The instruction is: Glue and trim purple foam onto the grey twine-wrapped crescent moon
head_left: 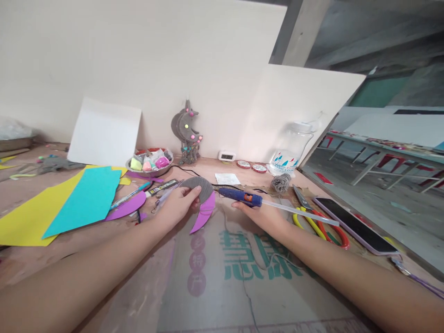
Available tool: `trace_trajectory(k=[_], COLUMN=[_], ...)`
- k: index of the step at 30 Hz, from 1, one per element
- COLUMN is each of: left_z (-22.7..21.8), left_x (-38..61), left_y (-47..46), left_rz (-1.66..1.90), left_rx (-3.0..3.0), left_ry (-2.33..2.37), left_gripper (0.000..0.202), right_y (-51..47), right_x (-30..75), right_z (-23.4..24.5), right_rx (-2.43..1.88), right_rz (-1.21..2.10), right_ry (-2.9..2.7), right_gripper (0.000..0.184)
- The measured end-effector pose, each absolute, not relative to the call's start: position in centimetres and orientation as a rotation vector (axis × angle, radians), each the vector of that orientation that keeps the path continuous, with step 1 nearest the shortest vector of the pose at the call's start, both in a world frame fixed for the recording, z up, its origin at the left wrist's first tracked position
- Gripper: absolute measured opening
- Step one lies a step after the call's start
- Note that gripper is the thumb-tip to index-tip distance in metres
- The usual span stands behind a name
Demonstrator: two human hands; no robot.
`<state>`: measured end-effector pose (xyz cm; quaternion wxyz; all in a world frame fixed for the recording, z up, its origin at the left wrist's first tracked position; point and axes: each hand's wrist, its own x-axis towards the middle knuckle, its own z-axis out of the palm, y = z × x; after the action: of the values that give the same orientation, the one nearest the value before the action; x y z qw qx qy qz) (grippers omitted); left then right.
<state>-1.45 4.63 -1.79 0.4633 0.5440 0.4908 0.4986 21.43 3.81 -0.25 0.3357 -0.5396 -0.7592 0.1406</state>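
Note:
My left hand (177, 203) pinches a crescent-shaped piece (204, 203), grey on its upper part and purple on its lower tip, held just above the cardboard sheet (243, 277). My right hand (258, 210) grips a blue glue gun (241, 196) with an orange trigger; its nozzle points left toward the crescent and a clear glue stick (298, 212) juts out to the right. A black cord runs from the gun across the table.
Yellow and teal foam sheets (86, 196) and a purple crescent cutout (130, 206) lie at left with pens. A metal bowl of coloured bits (150, 163), a hanging moon ornament (187, 129), a plastic jar (289, 150), twine, scissors (312, 215) and a phone (354, 224) surround the hands.

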Motion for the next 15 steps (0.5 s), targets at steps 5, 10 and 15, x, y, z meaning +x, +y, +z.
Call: trace_trajectory(k=[5,10,15], left_z=[-1.8,-2.2,-2.7], left_x=[-1.5,-1.5,-1.5], left_y=[4.6,4.8,5.2], left_rz=[1.225,1.212,1.235], left_rx=[1.304,1.313,1.264], left_ry=[1.193,1.182,1.118], left_gripper=[0.037,0.039,0.039], right_y=[3.9,4.7,4.5], right_x=[21.7,22.6,22.8], right_z=[1.4,3.4,2.6], right_rx=[-1.368,-1.333,-1.431], right_rz=[0.457,0.425,0.434], right_ry=[-1.904,-1.892,-1.931], right_gripper=[0.032,0.038,0.039])
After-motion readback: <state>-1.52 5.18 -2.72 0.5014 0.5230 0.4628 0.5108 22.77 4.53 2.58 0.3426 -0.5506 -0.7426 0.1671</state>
